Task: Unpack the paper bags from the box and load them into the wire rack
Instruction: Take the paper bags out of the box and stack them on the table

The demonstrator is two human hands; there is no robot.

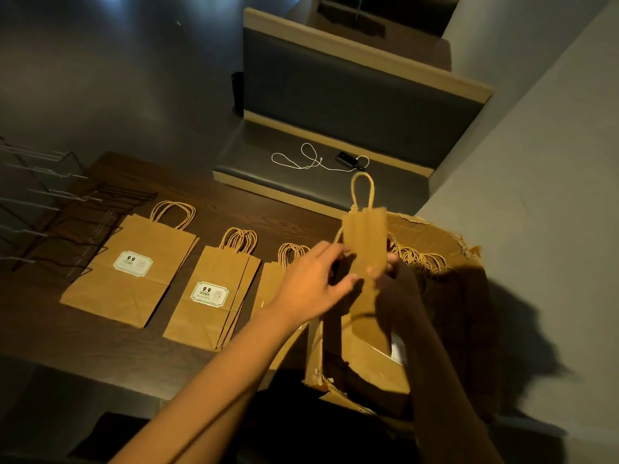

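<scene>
Three piles of flat brown paper carrier bags lie on the dark wood-grain table [83, 333], all to the left of the torn brown cardboard box [432, 249] that stands at the table's right end against the pale wall [536, 162]. The pile farthest from the box is the large stack with a white label [130, 269]; nearer the box lies the medium stack with a white label [214, 296], and just beside the box is the small stack [273, 283], partly hidden by the person's forearm. Inside the box, more twisted paper handles [418, 256] show in a row along its far side.

Above the box, a narrow folded brown paper bag [365, 242] is held upright with its loop handle pointing up. The right hand [388, 272], in shadow, pinches the bag's right edge with thumb and fingers. The left hand [315, 283] reaches toward the bag's left edge with fingers loosely spread; its fingertips are at or just short of the paper, and whether they touch is blurred, so I cannot tell.

The thin wire rack [50, 209] stands at the end of the table far from the box, beyond the large stack, its slots holding no bags that can be seen.

Beyond the box, a grey padded bench with pale wood trim [335, 105] carries a white cable [311, 160] and a small dark device [348, 159] on its seat
</scene>
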